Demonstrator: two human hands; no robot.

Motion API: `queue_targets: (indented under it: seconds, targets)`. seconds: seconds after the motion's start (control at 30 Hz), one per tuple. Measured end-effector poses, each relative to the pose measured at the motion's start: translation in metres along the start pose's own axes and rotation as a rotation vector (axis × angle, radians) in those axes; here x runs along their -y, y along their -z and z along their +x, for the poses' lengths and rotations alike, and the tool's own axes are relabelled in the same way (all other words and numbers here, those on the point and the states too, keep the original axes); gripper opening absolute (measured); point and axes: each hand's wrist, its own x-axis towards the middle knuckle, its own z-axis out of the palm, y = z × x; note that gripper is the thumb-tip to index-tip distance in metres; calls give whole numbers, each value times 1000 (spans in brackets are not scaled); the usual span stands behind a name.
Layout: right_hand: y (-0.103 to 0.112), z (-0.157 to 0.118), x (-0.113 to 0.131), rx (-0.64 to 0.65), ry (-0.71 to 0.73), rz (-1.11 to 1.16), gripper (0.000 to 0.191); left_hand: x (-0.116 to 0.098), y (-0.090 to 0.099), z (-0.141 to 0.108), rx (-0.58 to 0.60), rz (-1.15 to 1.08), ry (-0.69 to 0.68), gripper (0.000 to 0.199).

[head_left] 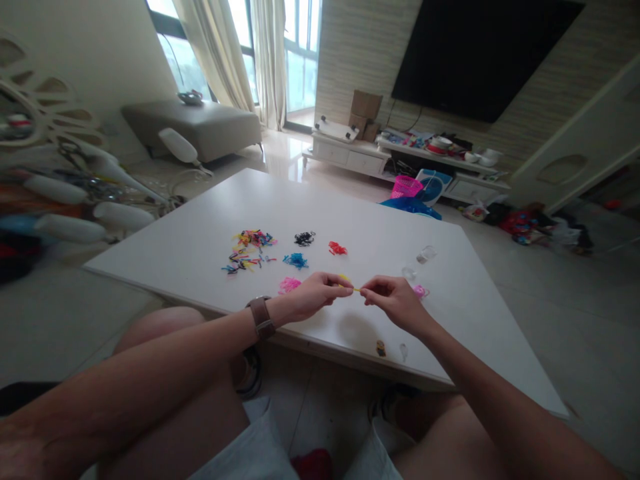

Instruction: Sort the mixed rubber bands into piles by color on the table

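Above the white table [200,247], my left hand [320,293] and my right hand [393,300] pinch opposite ends of a small yellow band [357,290], which is stretched between the fingertips. A yellow pile [344,279] shows partly behind my left hand. Beside that hand lies a pink pile [289,285]. Farther back are blue [296,261], black [304,238] and red [338,248] piles, with a mixed-colour pile [253,240] to their left. A pink item [420,291] lies just beyond my right hand.
Clear containers [427,254] stand at the table's right. A small yellow-brown figure [381,348] and a clear piece [403,352] lie near the front edge. White lamp-like shapes [123,217] are left of the table; a pink basket [406,187] is behind it.
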Motion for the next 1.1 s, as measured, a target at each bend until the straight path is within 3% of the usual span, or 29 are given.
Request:
queue_targets:
  seconds: [0.3,0.67,0.8,0.97,1.1]
  targets:
    - [-1,0,1,16,-28,16,21,0,-2,-1,-24,43,17,33]
    - [0,1,4,18,10,-63,17,-3,2,1,-57,320,-93,35]
    - [9,5,0,-1,34,-79,19,-6,9,4,-87,305,-97,32]
    - [25,12,-6,-93,12,-58,22,-10,22,12,-218,219,-61,28]
    - [14,10,-4,-64,36,-75,22,-6,19,11,-173,215,-69,28]
